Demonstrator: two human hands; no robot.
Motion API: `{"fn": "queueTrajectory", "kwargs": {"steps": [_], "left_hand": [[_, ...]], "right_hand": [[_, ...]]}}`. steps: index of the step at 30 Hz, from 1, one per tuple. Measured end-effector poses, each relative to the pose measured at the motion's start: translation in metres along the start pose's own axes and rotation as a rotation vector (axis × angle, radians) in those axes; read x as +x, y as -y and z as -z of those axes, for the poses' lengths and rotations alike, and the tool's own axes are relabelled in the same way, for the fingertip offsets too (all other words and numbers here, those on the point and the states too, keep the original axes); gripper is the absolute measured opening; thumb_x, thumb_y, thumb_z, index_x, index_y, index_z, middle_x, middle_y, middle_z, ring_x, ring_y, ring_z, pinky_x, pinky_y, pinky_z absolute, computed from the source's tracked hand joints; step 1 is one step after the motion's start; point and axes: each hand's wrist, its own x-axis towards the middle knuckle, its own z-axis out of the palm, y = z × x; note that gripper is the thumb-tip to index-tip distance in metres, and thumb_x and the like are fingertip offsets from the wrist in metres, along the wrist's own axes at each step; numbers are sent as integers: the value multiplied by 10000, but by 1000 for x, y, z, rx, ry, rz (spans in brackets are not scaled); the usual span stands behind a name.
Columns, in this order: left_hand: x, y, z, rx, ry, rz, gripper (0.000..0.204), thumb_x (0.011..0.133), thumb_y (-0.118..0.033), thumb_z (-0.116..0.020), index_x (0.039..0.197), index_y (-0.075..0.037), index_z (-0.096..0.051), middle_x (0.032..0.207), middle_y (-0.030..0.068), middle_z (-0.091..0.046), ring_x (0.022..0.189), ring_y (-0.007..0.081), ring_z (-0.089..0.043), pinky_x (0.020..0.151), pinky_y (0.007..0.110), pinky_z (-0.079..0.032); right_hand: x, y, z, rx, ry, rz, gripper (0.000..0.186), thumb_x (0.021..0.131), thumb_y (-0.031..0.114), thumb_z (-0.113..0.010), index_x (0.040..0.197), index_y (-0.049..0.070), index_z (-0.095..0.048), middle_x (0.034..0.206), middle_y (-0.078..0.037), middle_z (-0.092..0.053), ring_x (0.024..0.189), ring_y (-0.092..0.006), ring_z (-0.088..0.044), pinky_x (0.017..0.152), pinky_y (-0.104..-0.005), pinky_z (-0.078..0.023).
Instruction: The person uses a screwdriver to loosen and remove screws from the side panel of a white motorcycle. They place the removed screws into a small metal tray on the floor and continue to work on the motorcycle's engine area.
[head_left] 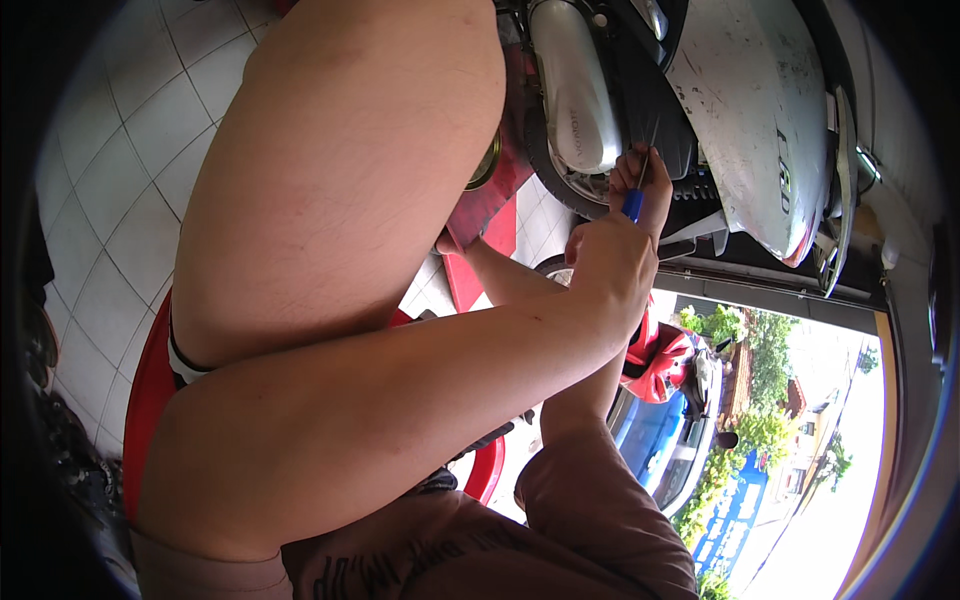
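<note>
In front of me stands a scooter, showing a scuffed silver-white body panel (745, 110) and a silver engine cover (577, 90). My left hand (612, 258), its arm coming from the lower left, is closed around the blue handle of a screwdriver (633, 205). Just beyond it, my right hand (645, 185) has its fingers curled about the thin metal shaft. That shaft points at the black plastic panel (655, 115) between engine cover and body; whether its tip touches is hard to make out. My left forearm and wrist hide part of the right arm.
My bare thigh (340, 170) fills the upper left, and a red stool (140, 420) shows under me. A round tin (485, 165) stands by a dark red surface (495, 205). Pale tiles (95, 200) cover the floor. Outside the opening are another red motorbike (660, 365) and a blue car (645, 435).
</note>
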Motion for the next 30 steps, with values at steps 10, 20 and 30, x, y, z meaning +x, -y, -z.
{"fn": "queueTrajectory", "kwargs": {"steps": [10,20,30], "left_hand": [[-8,2,9,-57,75,-20,176,723,-159,-681,877,-73,-677,800,26,-680,673,154,-670,482,289,-488],[-6,12,12,-21,118,2,189,733,-172,-677,897,-76,-681,807,22,-678,674,153,-663,463,291,-470],[-8,5,19,48,267,-44,203,744,-186,-673,916,-79,-685,814,18,-676,675,151,-657,444,294,-453]], "right_hand": [[-2,23,-5,-9,-238,96,190,932,195,-460,856,35,-529,583,-24,-389,488,-111,-307,435,-245,-228],[8,20,-11,-36,-259,134,185,930,189,-465,831,45,-525,554,5,-366,461,-92,-286,421,-240,-213],[-40,-35,5,-81,-127,-89,200,924,221,-490,800,72,-537,526,21,-390,434,-80,-310,417,-230,-227]]}}
